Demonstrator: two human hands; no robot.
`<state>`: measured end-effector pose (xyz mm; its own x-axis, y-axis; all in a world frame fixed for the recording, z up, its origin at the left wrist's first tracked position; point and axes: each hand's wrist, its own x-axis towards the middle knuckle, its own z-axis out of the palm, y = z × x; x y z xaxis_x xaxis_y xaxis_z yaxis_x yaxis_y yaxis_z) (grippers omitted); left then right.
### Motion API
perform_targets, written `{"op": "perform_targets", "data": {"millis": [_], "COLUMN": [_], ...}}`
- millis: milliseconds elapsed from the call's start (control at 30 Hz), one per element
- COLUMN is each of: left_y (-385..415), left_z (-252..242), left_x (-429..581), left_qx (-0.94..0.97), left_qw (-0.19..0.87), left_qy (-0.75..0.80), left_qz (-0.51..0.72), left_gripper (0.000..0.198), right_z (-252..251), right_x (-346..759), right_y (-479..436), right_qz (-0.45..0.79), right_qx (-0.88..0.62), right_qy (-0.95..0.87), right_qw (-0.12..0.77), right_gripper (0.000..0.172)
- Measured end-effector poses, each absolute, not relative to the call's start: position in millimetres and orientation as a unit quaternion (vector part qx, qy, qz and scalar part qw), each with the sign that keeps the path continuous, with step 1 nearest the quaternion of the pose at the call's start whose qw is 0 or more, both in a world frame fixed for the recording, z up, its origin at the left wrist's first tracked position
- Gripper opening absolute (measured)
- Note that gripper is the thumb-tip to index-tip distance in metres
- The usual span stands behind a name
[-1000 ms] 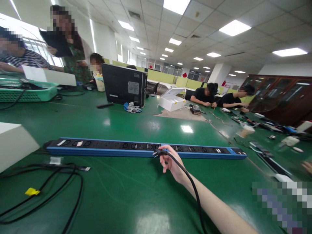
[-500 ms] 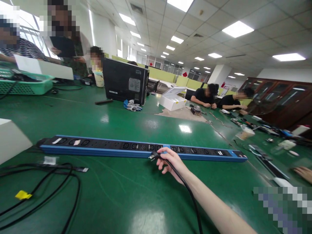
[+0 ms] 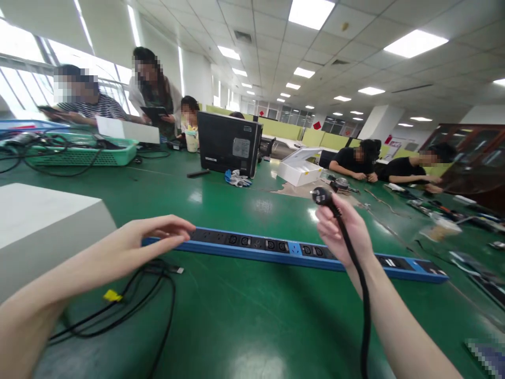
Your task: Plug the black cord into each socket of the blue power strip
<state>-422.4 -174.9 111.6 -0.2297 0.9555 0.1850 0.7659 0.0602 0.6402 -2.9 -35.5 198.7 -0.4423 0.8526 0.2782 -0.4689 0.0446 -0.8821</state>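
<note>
A long blue and black power strip (image 3: 262,256) lies across the green table. Over its left part reaches my left hand (image 3: 161,237), thumb and fingers apart and stretched out; whether the fingertips touch the strip I cannot tell. My right hand (image 3: 347,226) holds a black power plug (image 3: 324,197) up above the strip, its prongs pointing away to the left. From the plug a thick black cord (image 3: 361,295) hangs down past my wrist. My left hand and arm hide the strip's left end.
Black cables (image 3: 169,295) with a yellow tag (image 3: 112,296) lie below my left arm. A white box (image 3: 47,221) stands at the left. Further back are a green basket (image 3: 82,156), a black computer case (image 3: 226,142), gloves (image 3: 238,178) and an open white box (image 3: 300,171). Several people sit or stand around.
My left hand has come into view over the strip's left part. My right hand has lifted the plug up and away from the strip. The view has turned left.
</note>
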Motion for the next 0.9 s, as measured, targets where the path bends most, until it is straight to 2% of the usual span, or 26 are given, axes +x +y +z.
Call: {"op": "perform_targets", "data": {"millis": [67, 133, 200, 367, 500, 667, 733, 900], "left_y": [-157, -135, -116, -96, -93, -94, -95, -98], "left_z": [102, 84, 64, 28, 18, 15, 15, 17], "left_x": [-447, -464, -469, -447, -439, -447, -447, -444], "left_qx": [0.638, 0.582, 0.561, 0.526, 0.515, 0.518, 0.518, 0.518], "left_qw": [0.142, 0.026, -0.02, -0.09, -0.12, -0.134, -0.14, -0.147], "left_qy": [0.702, 0.767, 0.79, 0.807, 0.807, 0.801, 0.799, 0.794], "left_qz": [0.282, 0.269, 0.247, 0.252, 0.262, 0.269, 0.273, 0.281], "left_gripper": [0.038, 0.034, 0.034, 0.032, 0.034, 0.034, 0.034, 0.032], "right_z": [216, 227, 230, 219, 211, 174, 150, 99], "right_x": [-10, -24, -42, -99, -156, -233, -256, -284], "right_y": [-40, -44, -47, -44, -31, -17, -13, -9], "right_qz": [0.641, 0.609, 0.577, 0.485, 0.368, 0.266, 0.242, 0.302], "right_qx": [-0.179, -0.193, -0.214, -0.262, -0.29, -0.331, -0.343, -0.341], "right_qy": [-0.546, -0.576, -0.612, -0.729, -0.809, -0.88, -0.888, -0.885], "right_qw": [0.508, 0.51, 0.497, 0.406, 0.355, 0.21, 0.189, 0.094], "right_gripper": [0.019, 0.022, 0.021, 0.033, 0.03, 0.023, 0.025, 0.025]}}
